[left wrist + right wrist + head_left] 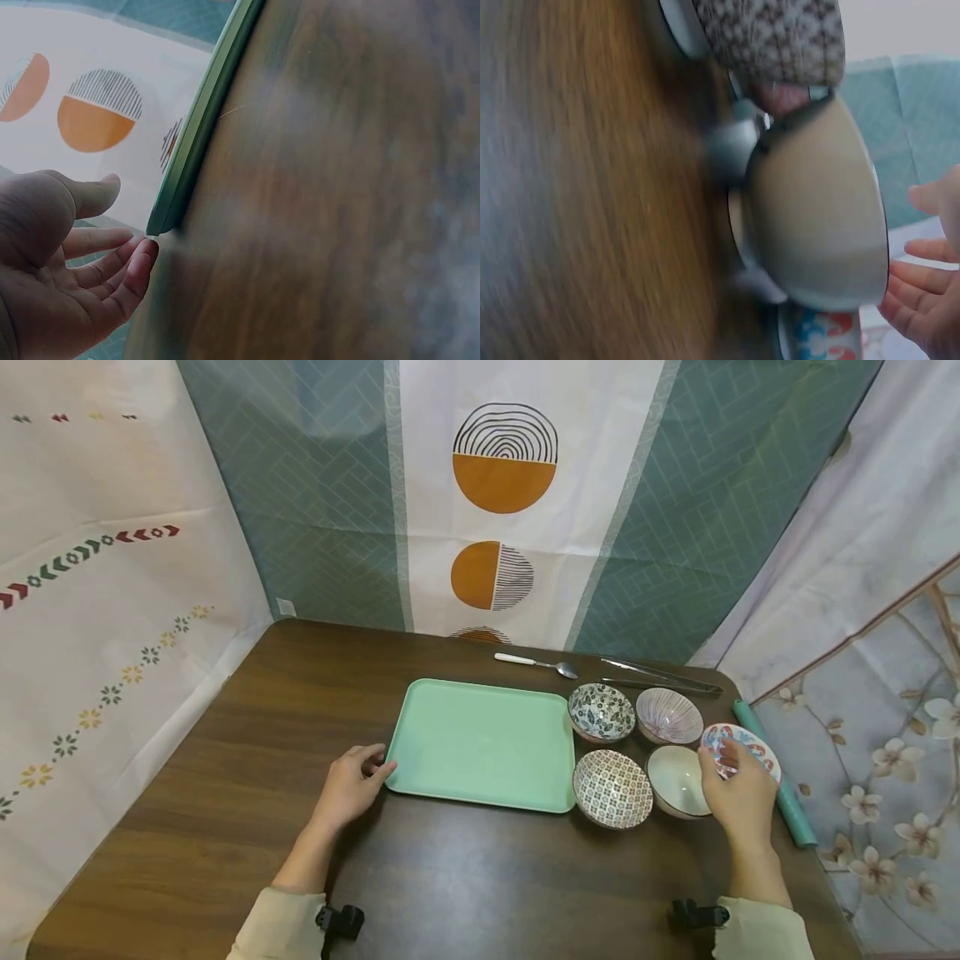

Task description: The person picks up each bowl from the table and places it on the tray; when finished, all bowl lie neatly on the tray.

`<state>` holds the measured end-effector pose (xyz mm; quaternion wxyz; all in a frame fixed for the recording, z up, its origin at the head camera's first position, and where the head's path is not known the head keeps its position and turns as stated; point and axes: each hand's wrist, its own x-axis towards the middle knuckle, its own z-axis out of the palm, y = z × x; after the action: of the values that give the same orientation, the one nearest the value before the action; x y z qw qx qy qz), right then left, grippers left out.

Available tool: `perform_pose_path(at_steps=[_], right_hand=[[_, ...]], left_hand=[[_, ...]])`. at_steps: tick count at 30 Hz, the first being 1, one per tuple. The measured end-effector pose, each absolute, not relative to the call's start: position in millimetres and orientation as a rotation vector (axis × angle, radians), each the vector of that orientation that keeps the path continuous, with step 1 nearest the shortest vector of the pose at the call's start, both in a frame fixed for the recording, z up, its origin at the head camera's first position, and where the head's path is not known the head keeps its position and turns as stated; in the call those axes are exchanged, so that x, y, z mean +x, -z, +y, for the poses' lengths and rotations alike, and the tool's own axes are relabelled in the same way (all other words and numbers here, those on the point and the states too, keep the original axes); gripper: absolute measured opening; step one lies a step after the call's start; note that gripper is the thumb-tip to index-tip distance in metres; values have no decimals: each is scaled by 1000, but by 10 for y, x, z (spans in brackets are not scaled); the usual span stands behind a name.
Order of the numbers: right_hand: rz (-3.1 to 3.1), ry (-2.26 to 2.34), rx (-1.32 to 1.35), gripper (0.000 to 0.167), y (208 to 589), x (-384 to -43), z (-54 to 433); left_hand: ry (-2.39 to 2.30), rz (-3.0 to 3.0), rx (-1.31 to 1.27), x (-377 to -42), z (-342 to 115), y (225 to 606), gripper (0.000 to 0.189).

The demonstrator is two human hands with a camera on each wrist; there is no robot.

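We see home-like corner: printed curtains hang across top and both sides of frame; brown wood-grain table below; bowls right of centre.

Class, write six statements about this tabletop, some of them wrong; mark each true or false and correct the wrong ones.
1. Four bowls stand to the right of the green tray. True.
2. The spoon lies on the tray. False: it lies on the table, beyond the tray's far edge.
3. The left hand is at the tray's left edge. True.
4. The right hand holds the tongs. False: the tongs lie beyond the bowls; that hand is near the plate.
5. The spoon's handle is white. True.
6. The plate is plain white. False: it bears a red and blue pattern.
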<state>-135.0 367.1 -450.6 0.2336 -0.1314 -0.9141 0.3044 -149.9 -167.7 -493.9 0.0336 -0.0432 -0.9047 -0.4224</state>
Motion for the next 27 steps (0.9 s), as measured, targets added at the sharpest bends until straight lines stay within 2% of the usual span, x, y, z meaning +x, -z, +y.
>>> perform_pose_path(at_steps=[8,17,27], right_hand=[[-2434,-837,-553,44,4595,-1380,3921],[-2330,-742,-623,36,4693,-1303,4145],[-2396,-686,-724,41,4786,-1193,4271]], left_hand=[[1318,-2790,-103,-1550,-1695,4932,40],[1304,-2812,-101,-1567,-1700,4971,36],[1313,-2825,-75,-1590,-1718,5006,32]])
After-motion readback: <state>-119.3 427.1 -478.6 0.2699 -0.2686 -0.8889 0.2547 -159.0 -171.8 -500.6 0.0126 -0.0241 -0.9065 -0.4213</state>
